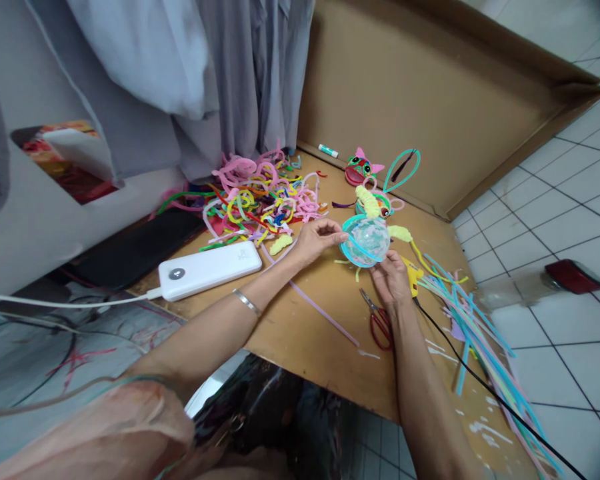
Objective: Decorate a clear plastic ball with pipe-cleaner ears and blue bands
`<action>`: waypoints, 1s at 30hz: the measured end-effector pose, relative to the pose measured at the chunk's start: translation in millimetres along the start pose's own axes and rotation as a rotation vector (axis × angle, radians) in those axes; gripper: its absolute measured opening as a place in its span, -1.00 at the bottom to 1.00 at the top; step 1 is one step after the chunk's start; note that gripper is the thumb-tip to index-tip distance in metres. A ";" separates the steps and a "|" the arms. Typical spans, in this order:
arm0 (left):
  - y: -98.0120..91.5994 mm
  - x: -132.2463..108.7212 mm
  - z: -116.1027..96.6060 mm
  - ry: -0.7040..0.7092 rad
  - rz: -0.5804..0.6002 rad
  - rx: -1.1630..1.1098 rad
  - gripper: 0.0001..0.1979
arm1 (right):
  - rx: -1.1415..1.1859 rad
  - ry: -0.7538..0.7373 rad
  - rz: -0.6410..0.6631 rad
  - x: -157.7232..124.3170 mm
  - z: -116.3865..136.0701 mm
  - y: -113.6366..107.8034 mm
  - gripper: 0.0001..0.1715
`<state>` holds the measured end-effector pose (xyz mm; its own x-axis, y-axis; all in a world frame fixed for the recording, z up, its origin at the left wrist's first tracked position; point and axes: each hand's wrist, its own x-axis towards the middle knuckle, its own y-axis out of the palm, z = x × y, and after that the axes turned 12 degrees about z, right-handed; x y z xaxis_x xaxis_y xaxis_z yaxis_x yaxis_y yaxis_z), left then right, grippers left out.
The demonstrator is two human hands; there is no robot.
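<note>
A clear, round plastic ball (371, 240) with pale pink and green patches is held over the cardboard surface. Turquoise pipe cleaner (348, 249) runs around its left rim and across its front. My left hand (321, 241) pinches the pipe cleaner at the ball's left edge, thumb and forefinger together. From below right, my right hand (392, 277) grips the ball's lower edge; some of its fingers are hidden behind. Just beyond the ball are a fuzzy yellow piece (368, 202) and another yellow piece (400, 233). Red-handled scissors (379, 321) lie below my right hand.
A tangled heap of coloured pipe cleaners (260, 200) lies at the back left, near a white power bank (210, 270). Behind the ball sits a colourful animal-head ornament (361, 168). On the right are a yellow glue gun (413, 277), its black cord and long straight pipe cleaners (480, 347).
</note>
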<state>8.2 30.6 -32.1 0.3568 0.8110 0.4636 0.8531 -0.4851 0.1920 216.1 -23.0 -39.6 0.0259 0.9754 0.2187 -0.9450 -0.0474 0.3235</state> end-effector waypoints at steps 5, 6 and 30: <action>-1.0 2.2 6.7 -0.092 -0.036 -0.216 -0.36 | 0.010 0.002 0.004 -1.0 0.3 3.4 -0.58; -0.7 2.1 7.4 -0.107 -0.028 -0.233 -0.36 | 0.000 0.002 0.002 -1.0 0.2 3.6 -0.58; 2.7 -2.9 3.9 -0.219 0.096 -0.319 -0.52 | 0.058 0.148 -0.008 -7.6 -1.5 18.9 -0.65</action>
<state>11.0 28.3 -36.3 0.5316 0.7908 0.3033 0.6633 -0.6114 0.4315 197.5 -31.1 -36.5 -0.0184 0.9967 0.0795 -0.9245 -0.0472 0.3781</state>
